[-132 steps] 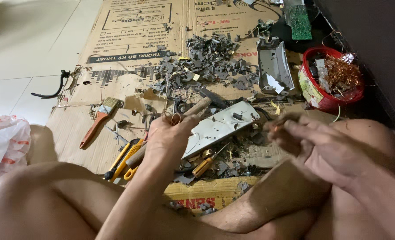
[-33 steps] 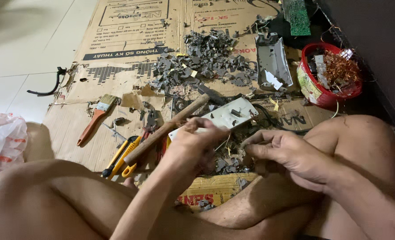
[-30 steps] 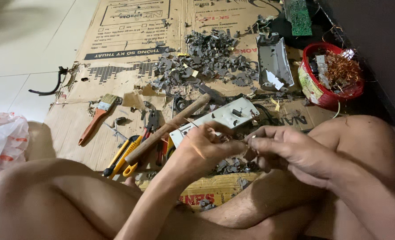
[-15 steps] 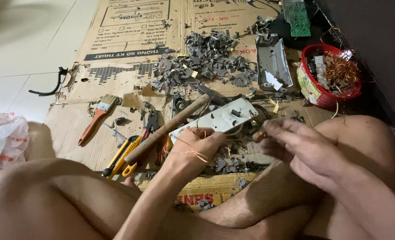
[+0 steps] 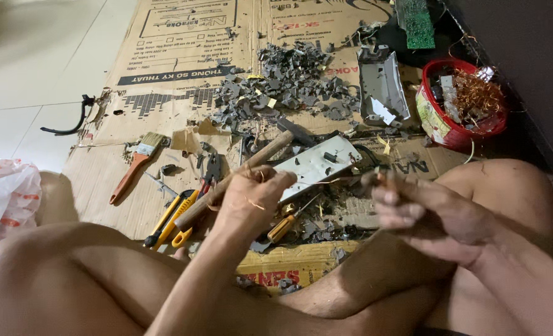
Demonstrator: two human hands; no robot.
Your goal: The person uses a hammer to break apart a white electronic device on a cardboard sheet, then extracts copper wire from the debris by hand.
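I sit cross-legged on flattened cardboard [image 5: 183, 68]. My left hand [image 5: 251, 199] is closed, pinching thin copper wire strands [image 5: 335, 181] that run toward my right hand. My right hand [image 5: 429, 211] is blurred and grips a small dark part [image 5: 381, 179] with copper on it at its fingertips. Just beyond the hands lie a white flat panel [image 5: 317, 163] and a wooden-handled hammer [image 5: 245, 171]. A screwdriver with an orange handle [image 5: 282, 228] lies below the left hand.
Grey broken scraps [image 5: 289, 81] are heaped in the middle of the cardboard. Nearby are a grey casing [image 5: 382, 93], a red bowl of copper wire [image 5: 460, 112], a green circuit board [image 5: 416, 22], yellow-handled pliers [image 5: 170, 219], a paintbrush [image 5: 133, 168] and a white plastic bag [image 5: 2, 193].
The hands met over the white panel, then drew apart. My left hand has pulled back left with the wire, and my right hand has shifted right and is moving fast.
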